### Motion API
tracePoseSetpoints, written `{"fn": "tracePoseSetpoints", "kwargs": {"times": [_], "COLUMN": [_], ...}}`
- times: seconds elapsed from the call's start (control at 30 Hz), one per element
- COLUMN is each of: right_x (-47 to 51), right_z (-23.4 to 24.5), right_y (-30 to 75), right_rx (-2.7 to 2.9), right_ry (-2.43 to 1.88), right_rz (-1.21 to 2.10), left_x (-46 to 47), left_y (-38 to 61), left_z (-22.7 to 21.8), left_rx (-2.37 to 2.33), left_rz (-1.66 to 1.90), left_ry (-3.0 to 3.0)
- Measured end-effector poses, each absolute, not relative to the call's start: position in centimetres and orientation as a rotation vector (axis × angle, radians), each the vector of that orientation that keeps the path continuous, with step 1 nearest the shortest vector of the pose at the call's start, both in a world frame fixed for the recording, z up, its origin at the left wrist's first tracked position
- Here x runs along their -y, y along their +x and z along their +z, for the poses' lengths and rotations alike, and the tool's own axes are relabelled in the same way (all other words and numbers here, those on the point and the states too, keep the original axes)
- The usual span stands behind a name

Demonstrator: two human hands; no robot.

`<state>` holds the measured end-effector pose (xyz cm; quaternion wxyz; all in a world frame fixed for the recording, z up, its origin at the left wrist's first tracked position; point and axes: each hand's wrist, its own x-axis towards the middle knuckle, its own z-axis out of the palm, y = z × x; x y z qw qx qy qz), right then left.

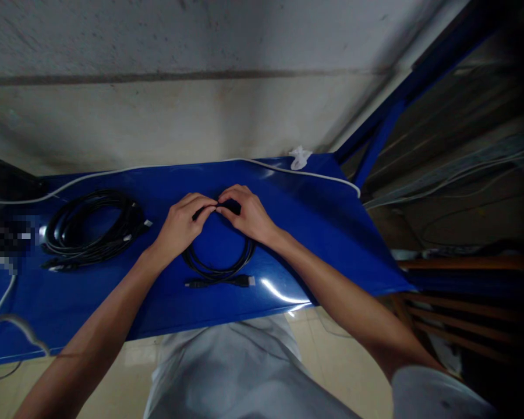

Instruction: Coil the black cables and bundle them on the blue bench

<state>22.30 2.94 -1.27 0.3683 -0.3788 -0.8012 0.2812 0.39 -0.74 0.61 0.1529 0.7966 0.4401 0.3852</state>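
A black cable (218,275) lies in a round coil on the blue table, its two plug ends at the near side. One end carries a wide plug (244,281) with a pale tip; the other is a smaller black plug (194,284). At the coil's far side, my left hand (186,221) pinches with thumb and forefinger. My right hand (244,212) meets it there, fingertips pinched too. Something small and dark shows between the fingertips, too small to name; the hands cover the far part of the coil.
A larger bundle of black cables (91,230) lies on the blue table (166,308) to the left. A white cord (157,167) runs along the back by the wall, near a crumpled white scrap (300,157). A blue metal frame (375,128) rises at right.
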Motion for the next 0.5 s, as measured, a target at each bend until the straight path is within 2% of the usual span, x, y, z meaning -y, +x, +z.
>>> {"fn": "tracePoseSetpoints", "kwargs": {"times": [0.5], "right_x": [-2.65], "right_z": [-1.09], "right_y": [22.21], "right_rx": [2.016], "right_ry": [-0.896], "right_rz": [0.762], "left_x": [0.76], "left_y": [0.2], "left_z": [0.36], "left_rx": [-1.339], "left_rz": [1.139], "left_ry": [2.254]}}
